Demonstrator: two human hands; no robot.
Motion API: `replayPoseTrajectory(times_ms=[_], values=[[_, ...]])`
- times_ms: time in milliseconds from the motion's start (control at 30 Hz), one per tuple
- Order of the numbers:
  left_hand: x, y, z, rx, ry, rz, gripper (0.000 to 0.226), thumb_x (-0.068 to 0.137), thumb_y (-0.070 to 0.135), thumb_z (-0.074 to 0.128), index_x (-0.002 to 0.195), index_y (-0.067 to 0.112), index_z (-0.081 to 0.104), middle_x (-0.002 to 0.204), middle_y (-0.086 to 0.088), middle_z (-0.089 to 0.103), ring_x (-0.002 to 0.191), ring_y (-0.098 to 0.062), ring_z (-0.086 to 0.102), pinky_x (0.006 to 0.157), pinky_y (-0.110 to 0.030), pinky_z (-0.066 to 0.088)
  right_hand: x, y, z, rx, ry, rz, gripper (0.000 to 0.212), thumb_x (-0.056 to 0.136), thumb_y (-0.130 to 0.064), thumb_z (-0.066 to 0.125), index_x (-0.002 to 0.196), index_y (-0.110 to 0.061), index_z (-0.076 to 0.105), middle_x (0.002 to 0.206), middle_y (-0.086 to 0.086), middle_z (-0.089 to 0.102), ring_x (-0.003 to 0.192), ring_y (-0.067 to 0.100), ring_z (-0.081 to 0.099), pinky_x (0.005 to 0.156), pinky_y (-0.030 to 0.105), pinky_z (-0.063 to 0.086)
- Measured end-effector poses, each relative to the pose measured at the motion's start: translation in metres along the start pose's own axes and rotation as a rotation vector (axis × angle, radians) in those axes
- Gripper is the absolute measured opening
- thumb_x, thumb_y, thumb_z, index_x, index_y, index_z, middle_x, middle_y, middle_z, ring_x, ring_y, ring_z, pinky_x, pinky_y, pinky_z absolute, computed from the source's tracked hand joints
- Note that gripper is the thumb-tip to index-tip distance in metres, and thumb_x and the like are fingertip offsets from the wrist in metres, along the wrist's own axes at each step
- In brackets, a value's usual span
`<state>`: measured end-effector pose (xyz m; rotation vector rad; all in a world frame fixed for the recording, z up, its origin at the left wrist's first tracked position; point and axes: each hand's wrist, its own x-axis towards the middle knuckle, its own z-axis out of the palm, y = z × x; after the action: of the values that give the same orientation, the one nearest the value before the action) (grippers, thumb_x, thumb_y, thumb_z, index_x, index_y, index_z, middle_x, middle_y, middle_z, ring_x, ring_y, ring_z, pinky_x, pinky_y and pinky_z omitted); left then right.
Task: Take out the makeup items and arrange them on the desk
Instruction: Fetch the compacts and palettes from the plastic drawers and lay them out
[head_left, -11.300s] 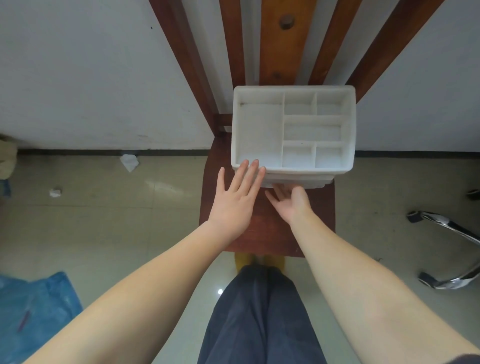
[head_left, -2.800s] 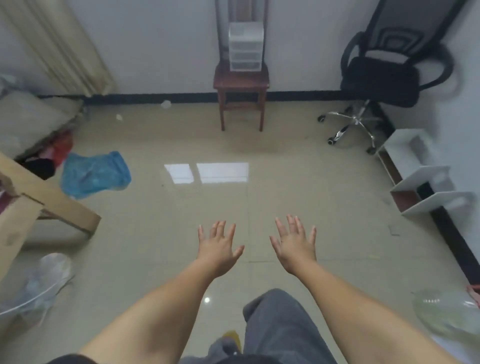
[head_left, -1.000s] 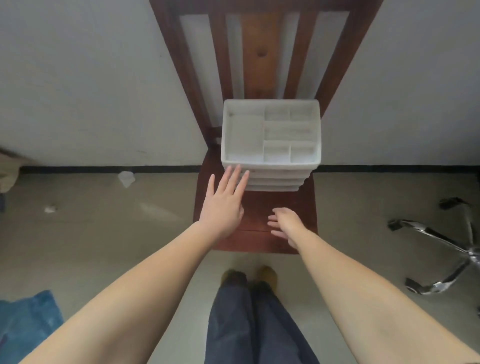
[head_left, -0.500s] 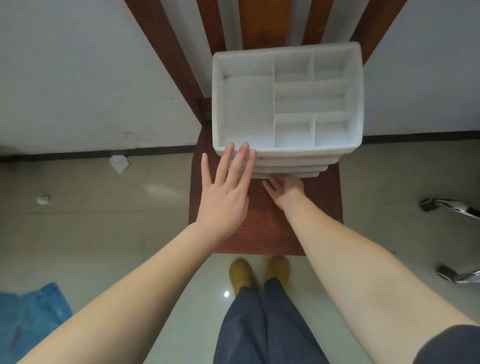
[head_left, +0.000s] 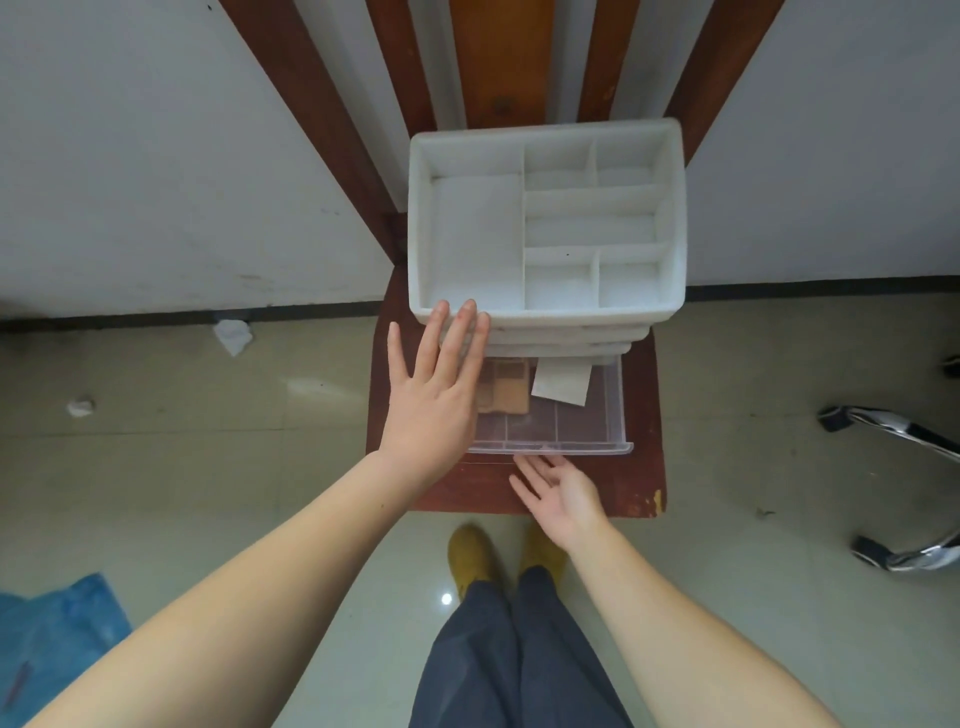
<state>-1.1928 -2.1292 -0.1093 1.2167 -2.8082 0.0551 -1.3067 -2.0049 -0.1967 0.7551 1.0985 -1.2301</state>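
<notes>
On the wooden chair seat (head_left: 641, 483), at twelve o'clock from where I stand, sits the white organiser (head_left: 545, 223), its top compartments bare as far as I can see. My left hand (head_left: 431, 400) lies flat and open against its front left corner, fingertips touching the rim at about eleven o'clock of the palm, holding nothing. My right hand (head_left: 558, 491) is palm-up and open just below the lip of the clear bottom drawer (head_left: 550, 410), fingertips touching or nearly touching the front edge; it grips nothing either.

The drawer is pulled well out toward six o'clock. Inside it, at the rear, lie a tan compact-like item (head_left: 506, 387) and, at its three o'clock, a pale flat packet (head_left: 563, 382); both are partly tucked under the upper tiers, and I cannot tell exactly what they are.

My worry is the drawer itself. I judge it close to the end of its travel, so one more tug could bring it clear of the housing and tip the contents onto the floor. If my left hand eases off, the light organiser may slide toward the seat's front edge instead. Reaching in under the upper tiers, I could also knock the items deeper, out of view. No desk shows from here, so carrying will be blind.
</notes>
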Motion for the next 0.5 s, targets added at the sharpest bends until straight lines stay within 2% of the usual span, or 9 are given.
replayPoseTrajectory(times_ms=[67,133,200,267,300,367,433,500], values=[[0.000,-0.002,-0.003,0.005,-0.015,-0.011,0.077,0.079,0.004,0.052,0.147,0.007,0.017,0.154,-0.010,0.012,0.144,-0.032,0.009,0.109,-0.066,0.014,-0.010,-0.006,-0.004,-0.160,-0.048,0.049,0.036,0.098,0.003,0.030,0.132,-0.001,0.041,0.129,0.020,0.052,0.114,0.031,0.054,0.095,0.045,0.044],[-0.004,-0.001,-0.006,-0.033,-0.010,0.024,0.073,0.081,0.006,0.050,0.147,0.007,0.019,0.154,-0.011,0.014,0.144,-0.031,0.008,0.110,-0.064,0.013,-0.025,-0.018,-0.001,-0.511,-0.086,0.066,0.033,0.100,-0.002,0.031,0.129,0.001,0.046,0.122,0.019,0.058,0.106,0.027,0.060,0.091,0.039,0.050],[-0.015,0.002,0.001,-0.098,-0.037,0.241,0.060,0.082,0.008,0.044,0.142,0.006,0.035,0.149,-0.014,0.031,0.140,-0.031,0.025,0.110,-0.059,0.022,-0.039,-0.036,0.010,-0.906,-0.117,-0.061,0.027,0.101,-0.007,0.033,0.113,-0.003,0.056,0.116,0.018,0.064,0.095,0.020,0.066,0.082,0.029,0.054],[-0.024,0.006,0.013,-0.176,-0.212,0.442,0.048,0.082,0.010,0.040,0.128,0.005,0.053,0.132,-0.015,0.054,0.123,-0.031,0.050,0.105,-0.047,0.038,-0.048,-0.058,0.023,-1.233,-0.125,-0.322,0.025,0.101,-0.010,0.034,0.104,-0.010,0.059,0.113,0.015,0.067,0.088,0.013,0.066,0.078,0.022,0.053],[-0.025,0.009,0.021,-0.227,-0.341,0.433,0.045,0.084,0.009,0.039,0.126,0.005,0.055,0.129,-0.015,0.056,0.119,-0.032,0.054,0.101,-0.042,0.042,-0.046,-0.068,0.027,-1.414,-0.092,-0.495,0.025,0.100,-0.011,0.036,0.107,-0.011,0.060,0.114,0.011,0.066,0.092,0.014,0.065,0.080,0.021,0.051],[-0.021,0.013,0.039,-0.274,-0.555,0.210,0.044,0.093,0.012,0.038,0.137,0.007,0.043,0.145,-0.015,0.041,0.131,-0.031,0.043,0.106,-0.038,0.037,-0.031,-0.082,0.035,-1.838,-0.019,-0.795,0.032,0.097,-0.014,0.041,0.126,-0.011,0.053,0.133,0.008,0.053,0.116,0.021,0.054,0.094,0.030,0.045],[-0.009,0.016,0.060,-0.265,-0.593,0.004,0.053,0.098,0.021,0.037,0.148,0.011,0.023,0.156,-0.012,0.016,0.143,-0.029,0.019,0.114,-0.038,0.023,-0.005,-0.085,0.037,-2.161,-0.005,-0.914,0.049,0.095,-0.019,0.046,0.142,-0.011,0.034,0.151,0.010,0.027,0.137,0.028,0.030,0.109,0.038,0.033],[0.002,0.020,0.080,-0.205,-0.593,-0.040,0.065,0.097,0.027,0.039,0.151,0.013,0.006,0.158,-0.010,0.003,0.146,-0.026,0.002,0.119,-0.041,0.008,0.020,-0.082,0.037,-2.408,0.023,-0.926,0.066,0.095,-0.029,0.048,0.149,-0.012,0.014,0.156,0.013,0.012,0.144,0.030,0.011,0.118,0.044,0.014]])
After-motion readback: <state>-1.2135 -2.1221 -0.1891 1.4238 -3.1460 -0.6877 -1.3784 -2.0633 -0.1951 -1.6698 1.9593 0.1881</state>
